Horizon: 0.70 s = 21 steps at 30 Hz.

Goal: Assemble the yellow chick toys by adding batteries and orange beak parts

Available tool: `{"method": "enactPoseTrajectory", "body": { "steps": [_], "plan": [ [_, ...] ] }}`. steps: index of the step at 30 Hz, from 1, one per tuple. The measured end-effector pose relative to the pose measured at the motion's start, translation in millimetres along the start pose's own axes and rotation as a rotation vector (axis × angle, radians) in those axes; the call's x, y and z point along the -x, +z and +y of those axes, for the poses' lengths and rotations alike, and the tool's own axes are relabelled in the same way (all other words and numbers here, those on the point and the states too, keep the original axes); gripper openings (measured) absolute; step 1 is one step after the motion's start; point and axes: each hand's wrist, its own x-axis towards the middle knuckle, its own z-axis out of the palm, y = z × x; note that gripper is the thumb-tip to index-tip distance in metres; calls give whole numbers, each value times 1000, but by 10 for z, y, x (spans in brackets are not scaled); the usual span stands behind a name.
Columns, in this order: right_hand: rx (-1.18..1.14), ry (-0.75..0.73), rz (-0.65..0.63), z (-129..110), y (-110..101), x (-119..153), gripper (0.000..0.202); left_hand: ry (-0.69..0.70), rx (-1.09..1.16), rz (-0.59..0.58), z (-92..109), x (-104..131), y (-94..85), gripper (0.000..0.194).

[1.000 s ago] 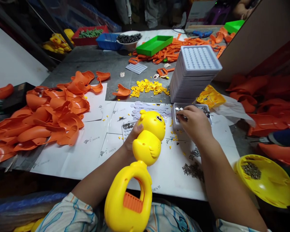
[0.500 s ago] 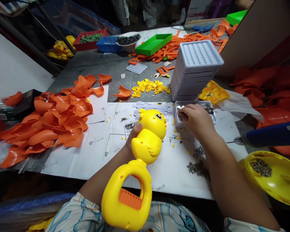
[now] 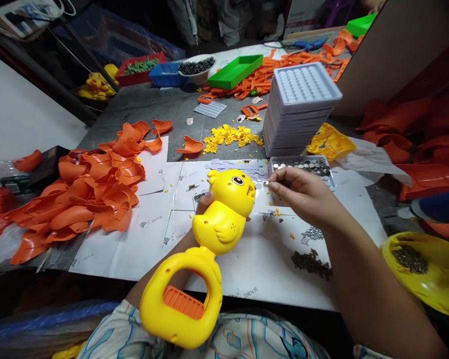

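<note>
A yellow duck-shaped toy (image 3: pixel 224 224) with a ring handle and an orange ribbed insert tilts above the white-papered table. My left hand (image 3: pixel 205 202) is wrapped round its far side, mostly hidden by the body. My right hand (image 3: pixel 293 192) pinches a small silvery disc (image 3: pixel 266 183) between thumb and fingertips, just right of the toy's beak and apart from it. Behind that hand lies a clear tray (image 3: pixel 331 174) with many round metal discs. Another small tray (image 3: pixel 196 199) shows partly behind my left hand.
Orange curved parts (image 3: pixel 82 194) are heaped at left. Small yellow pieces (image 3: pixel 231 138) lie beyond the toy, beside a tall stack of trays (image 3: pixel 295 119). Metal pieces (image 3: pixel 310 264) and a yellow bowl (image 3: pixel 433 279) are at right. A green tray (image 3: pixel 237 71) stands farther back.
My right hand has come out of the disc tray and moved left and nearer the toy, now with a disc in its fingertips. The toy has shifted slightly left.
</note>
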Motion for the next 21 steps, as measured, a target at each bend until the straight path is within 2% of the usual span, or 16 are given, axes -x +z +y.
{"method": "enactPoseTrajectory", "body": {
  "steps": [3,8,11,14,18,21],
  "plan": [
    [-268,87,-207,-139,69,69,42,-3,34,15,-16,5,-14,64],
    [-368,163,-252,-141,141,45,48,-43,10,39,-75,10,-43,62],
    [-270,192,-210,-108,147,46,44,-52,7,68,-85,23,16,60],
    [-159,176,-102,-84,153,55,38,-45,10,93,-74,32,92,61],
    [-351,102,78,-115,194,48,45,-69,31,87,-70,34,85,65],
    [-498,95,135,-187,255,52,53,-107,34,50,-86,27,11,68]
  ]
}}
